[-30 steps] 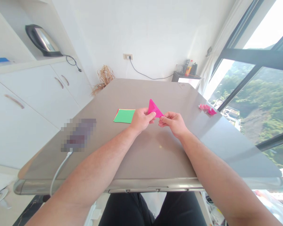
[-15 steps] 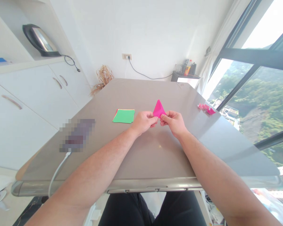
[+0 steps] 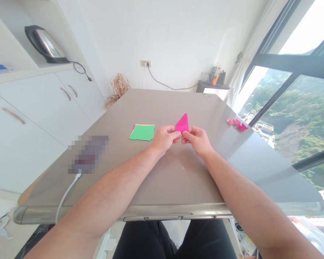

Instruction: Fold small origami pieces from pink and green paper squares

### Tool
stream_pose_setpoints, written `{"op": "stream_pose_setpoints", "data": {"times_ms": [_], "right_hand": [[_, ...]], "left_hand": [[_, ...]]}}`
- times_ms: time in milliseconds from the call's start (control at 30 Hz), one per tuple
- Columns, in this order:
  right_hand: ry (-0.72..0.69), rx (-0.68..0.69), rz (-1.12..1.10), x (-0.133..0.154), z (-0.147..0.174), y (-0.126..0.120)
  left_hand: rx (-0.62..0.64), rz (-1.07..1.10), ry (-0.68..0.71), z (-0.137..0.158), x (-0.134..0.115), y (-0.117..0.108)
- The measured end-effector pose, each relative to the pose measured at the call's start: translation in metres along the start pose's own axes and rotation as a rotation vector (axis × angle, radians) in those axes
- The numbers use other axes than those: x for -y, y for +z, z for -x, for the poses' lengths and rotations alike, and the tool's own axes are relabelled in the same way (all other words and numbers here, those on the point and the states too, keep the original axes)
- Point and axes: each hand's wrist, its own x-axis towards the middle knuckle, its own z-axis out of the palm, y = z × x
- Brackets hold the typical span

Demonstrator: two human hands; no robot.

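A folded piece of bright pink paper [image 3: 182, 123] is held up above the table, its tip pointing away from me and leaning right. My left hand [image 3: 165, 139] pinches its lower left corner between thumb and fingers. At the lower right corner, my right hand [image 3: 196, 139] grips the paper, thumb on top. The fingers beneath the paper are partly hidden. To the left of my left hand lies a stack of coloured paper [image 3: 142, 132], green sheet uppermost, with red and yellow edges showing.
Several small pink folded paper pieces [image 3: 237, 124] sit at the table's right edge. A blurred-out dark object [image 3: 89, 154] with a white cable [image 3: 66, 194] lies at left on the grey table [image 3: 162, 104]. A kettle [image 3: 47, 45] stands on the left shelf.
The paper's tip has swung from upright toward the right, and its outline is a lopsided shape instead of an even triangle. My hands have drawn slightly closer together.
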Motion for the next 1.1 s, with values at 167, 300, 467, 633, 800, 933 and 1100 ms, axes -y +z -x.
{"op": "stream_pose_setpoints", "data": {"times_ms": [167,300,467,633,800,933,1100], "right_hand": [[-0.005,-0.004,0.001,-0.001,-0.001,-0.002],[-0.004,-0.010,-0.011,-0.001,-0.002,-0.002],[0.003,-0.002,-0.017,-0.002,-0.002,-0.002],[0.009,0.010,-0.010,-0.002,-0.003,-0.008],[0.067,0.077,0.145,-0.001,-0.002,-0.012],[0.023,0.029,0.307,-0.001,0.000,-0.009],[-0.142,-0.128,0.442,-0.008,-0.002,-0.008]], "left_hand": [[-0.006,0.002,-0.023,0.001,0.000,0.001],[-0.026,0.024,-0.014,0.000,0.002,0.000],[-0.020,0.033,-0.009,0.000,0.003,-0.002],[0.087,-0.046,0.028,-0.001,0.003,-0.008],[0.165,0.022,-0.034,-0.007,0.003,-0.014],[0.085,-0.006,-0.026,-0.010,0.008,-0.016],[0.104,-0.002,-0.096,-0.009,0.009,-0.015]]}}
